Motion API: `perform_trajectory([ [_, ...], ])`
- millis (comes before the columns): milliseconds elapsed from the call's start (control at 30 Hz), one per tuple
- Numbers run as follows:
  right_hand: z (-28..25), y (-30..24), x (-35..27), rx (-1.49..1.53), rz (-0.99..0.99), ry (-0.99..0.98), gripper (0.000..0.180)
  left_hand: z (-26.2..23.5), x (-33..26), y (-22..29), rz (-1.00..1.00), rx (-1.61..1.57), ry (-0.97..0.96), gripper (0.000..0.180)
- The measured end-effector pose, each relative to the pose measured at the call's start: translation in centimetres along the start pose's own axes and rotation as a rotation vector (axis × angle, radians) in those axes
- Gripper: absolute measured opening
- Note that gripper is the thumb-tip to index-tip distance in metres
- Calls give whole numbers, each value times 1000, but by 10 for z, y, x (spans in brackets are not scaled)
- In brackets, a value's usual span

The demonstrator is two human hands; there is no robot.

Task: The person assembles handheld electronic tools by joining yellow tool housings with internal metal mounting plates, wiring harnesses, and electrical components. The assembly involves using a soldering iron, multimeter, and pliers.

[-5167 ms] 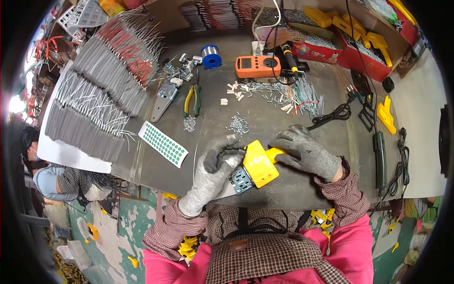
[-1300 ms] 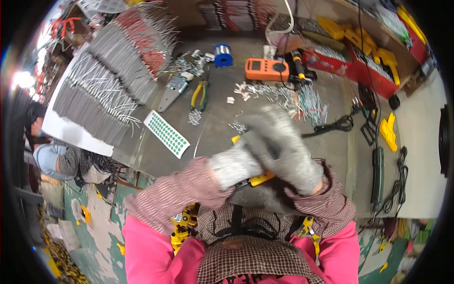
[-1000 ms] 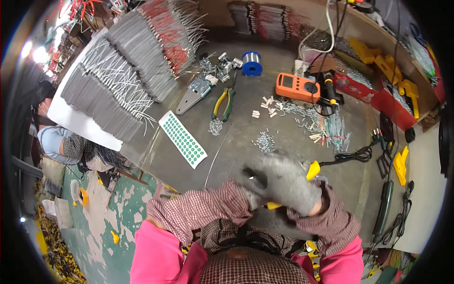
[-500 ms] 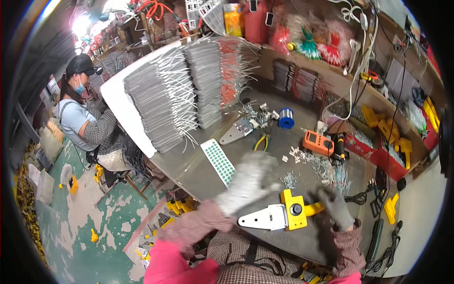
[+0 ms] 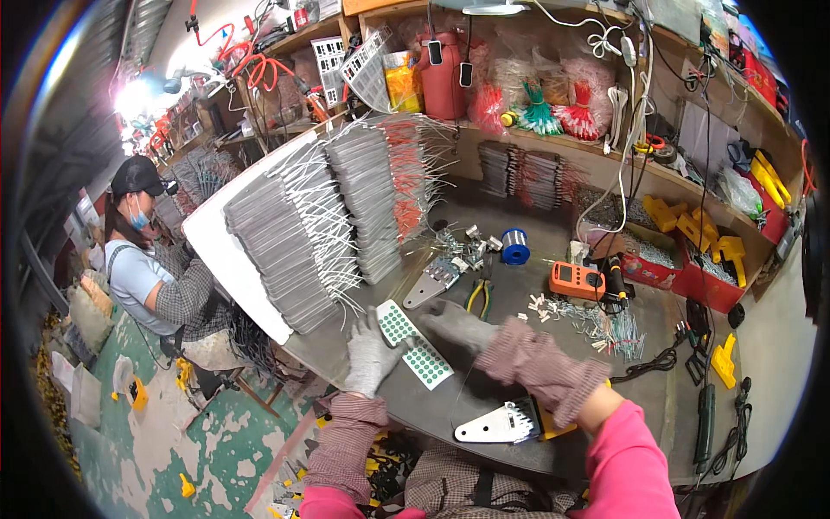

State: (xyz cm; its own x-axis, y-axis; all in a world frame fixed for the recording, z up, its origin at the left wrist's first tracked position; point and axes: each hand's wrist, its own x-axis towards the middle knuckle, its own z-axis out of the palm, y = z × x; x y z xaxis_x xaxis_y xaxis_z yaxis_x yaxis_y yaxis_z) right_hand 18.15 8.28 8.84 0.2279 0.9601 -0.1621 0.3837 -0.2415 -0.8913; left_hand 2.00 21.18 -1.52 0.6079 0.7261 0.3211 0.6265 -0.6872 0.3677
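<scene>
A white sheet of round green stickers (image 5: 430, 368) lies on the grey workbench. My gloved left hand (image 5: 367, 359) rests at the sheet's left edge, fingers spread and thumb over the sheet. My gloved right hand (image 5: 460, 327) reaches across to the sheet's upper right side; its fingertips are blurred, so their grip is unclear. Below my right forearm lies a yellow tool with a pointed white metal plate (image 5: 493, 425), its yellow body mostly covered by the arm. Beyond the sheet sits another pointed metal plate (image 5: 430, 282), beside yellow-and-green pliers (image 5: 478, 298).
Stacks of grey strips with white wires (image 5: 277, 246) stand on a white board at left. A blue solder spool (image 5: 515, 247), an orange meter (image 5: 577, 281) and loose small parts lie farther back. Red bins (image 5: 709, 285) line the right. A co-worker (image 5: 151, 268) sits at far left.
My left hand has moved left and back from over the sheet's lower end to its left edge. My right hand has swung left, from beside the yellow tool toward the sheet. The view has tilted up.
</scene>
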Motion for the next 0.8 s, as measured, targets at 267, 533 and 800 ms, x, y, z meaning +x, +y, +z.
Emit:
perform_trajectory([
  [267, 57, 45, 83, 116, 171, 250, 65, 7, -1, 0, 73, -140, -92, 116],
  [533, 17, -1, 7, 278, -414, 282, 78, -51, -9, 46, -100, -1379, -89, 25],
  [800, -10, -38, -57, -534, -853, 700, 39, -76, -18, 93, -14, -1319, 20, 25],
])
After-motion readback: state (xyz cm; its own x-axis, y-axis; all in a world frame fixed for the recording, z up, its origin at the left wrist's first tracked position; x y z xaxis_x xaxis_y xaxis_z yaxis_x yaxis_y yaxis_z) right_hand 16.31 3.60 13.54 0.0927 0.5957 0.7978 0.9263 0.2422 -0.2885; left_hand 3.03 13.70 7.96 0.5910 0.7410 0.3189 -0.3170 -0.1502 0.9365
